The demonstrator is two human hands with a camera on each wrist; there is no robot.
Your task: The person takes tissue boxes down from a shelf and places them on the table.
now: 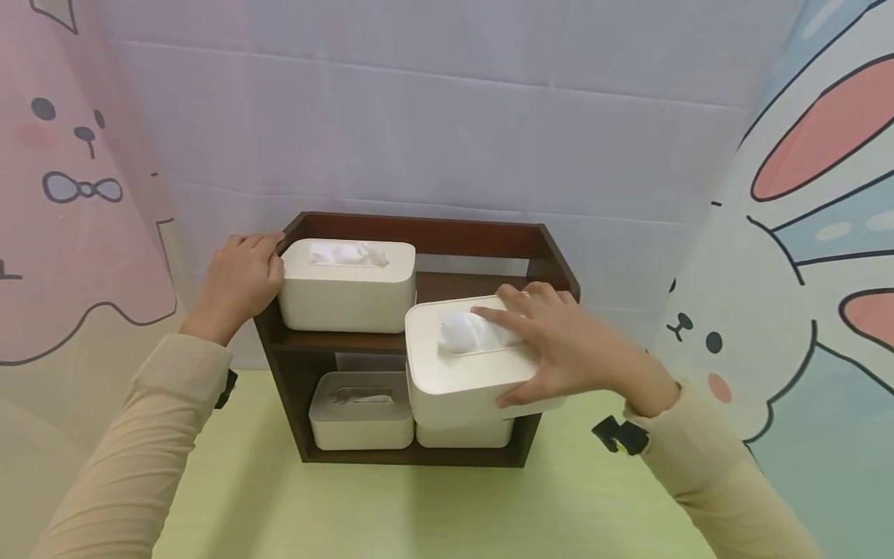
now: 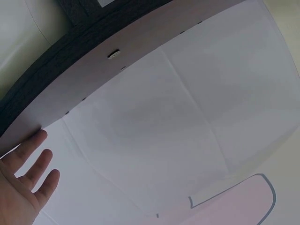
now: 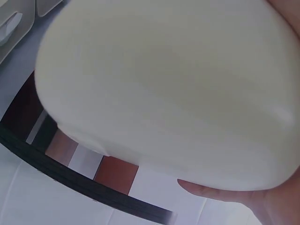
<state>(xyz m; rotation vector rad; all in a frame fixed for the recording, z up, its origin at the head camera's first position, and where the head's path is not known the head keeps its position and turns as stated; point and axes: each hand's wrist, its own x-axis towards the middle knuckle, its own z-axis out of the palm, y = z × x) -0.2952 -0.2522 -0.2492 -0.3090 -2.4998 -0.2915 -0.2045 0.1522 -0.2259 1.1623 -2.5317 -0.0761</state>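
so the right hand [image 1: 559, 341] has hold of a tissue box [image 1: 450, 376], white with rounded corners; its grip is spread wide, thumb on the front wall and fingers over the lid, one finger by the white tissue [image 1: 475, 332] poking out of the slot; that box sits a bit askew in front of the right half of a dark brown shelf [image 1: 419, 233], across the gap between the two levels; can't tell if it's touching the shelf anywhere; from the right wrist it's mostly just a big pale wall, with fingertips past its lower edge

left hand [image 1: 237, 279] is up on the shelf's left side at the top; its grip looks relaxed, three fingers apart and slightly bent in the left wrist view, one tip at the panel's edge; can't make out the thumb properly

upper left box [image 1: 349, 299] is on the top level, tissue showing; lower left box [image 1: 359, 423] is below it, and lower right box [image 1: 464, 436] is right beside that, mostly hidden by the held one; shelf's on a pale green table [image 1: 335, 512], plain lilac cloth [image 1: 419, 140] behind, cartoon bunny [image 1: 740, 341] off to the right
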